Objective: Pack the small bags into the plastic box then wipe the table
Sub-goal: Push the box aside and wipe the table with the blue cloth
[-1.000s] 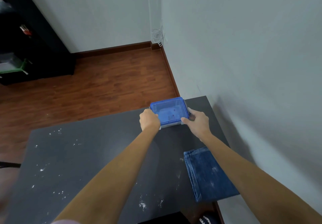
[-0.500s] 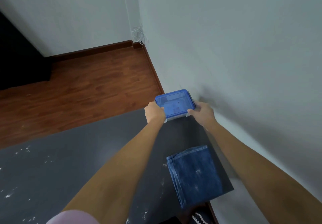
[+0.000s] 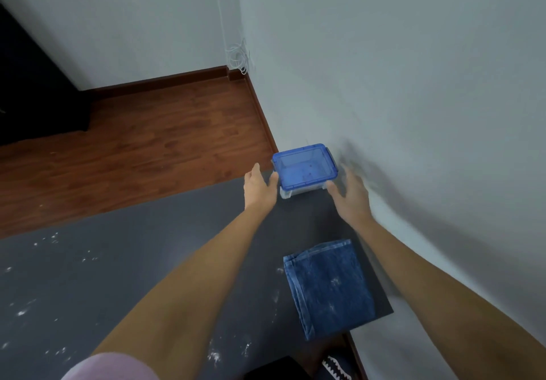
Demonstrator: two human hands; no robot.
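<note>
The plastic box (image 3: 304, 169), clear with a blue lid shut on it, stands at the far right corner of the dark grey table (image 3: 124, 261), close to the wall. My left hand (image 3: 260, 187) is just left of the box with fingers spread, holding nothing. My right hand (image 3: 350, 196) is just right of it, blurred, fingers apart. A folded blue denim cloth (image 3: 328, 288) lies on the table near its right edge, below my right forearm. White crumbs are scattered over the table's left and front parts. The small bags are hidden inside the box or out of view.
A pale wall (image 3: 413, 113) runs along the table's right side. Wooden floor (image 3: 133, 155) lies beyond the far edge. A dark cabinet (image 3: 32, 90) stands at the left. A black-and-white shoe (image 3: 336, 368) shows under the table's near right corner.
Both hands were gripping the box's sides and moving it toward the far right corner. Now the box rests there and both hands have let go and drawn slightly back.
</note>
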